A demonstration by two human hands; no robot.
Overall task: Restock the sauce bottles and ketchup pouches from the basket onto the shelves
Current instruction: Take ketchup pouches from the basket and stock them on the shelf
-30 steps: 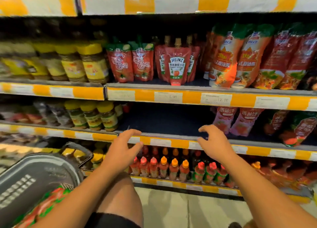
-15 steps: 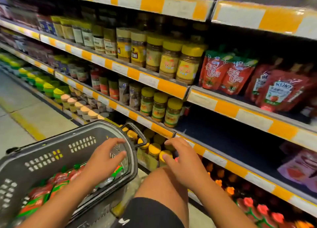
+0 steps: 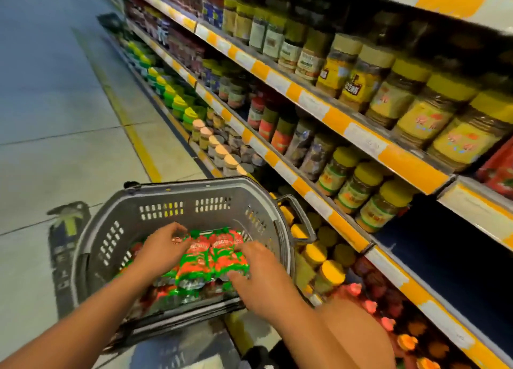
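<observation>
In the grey basket (image 3: pixel 177 213) on the floor beside the shelves (image 3: pixel 327 113), your two hands are down among the ketchup pouches (image 3: pixel 213 255), which lie flat in a loose red and green heap. Your left hand (image 3: pixel 163 246) rests on the left side of the heap with its fingers bent at the pouch tops; whether it has pinched one I cannot tell. Your right hand (image 3: pixel 255 274) lies on the right side, fingers spread and lightly curved over the pouches, pressing, not gripping. Coming in from both sides looks meant to gather several slippery pouches at once. The basket sits close to the shelf edge, probably to keep the carry short. The dark, bare stretch of shelf at the right looks like the likely place for them.
</observation>
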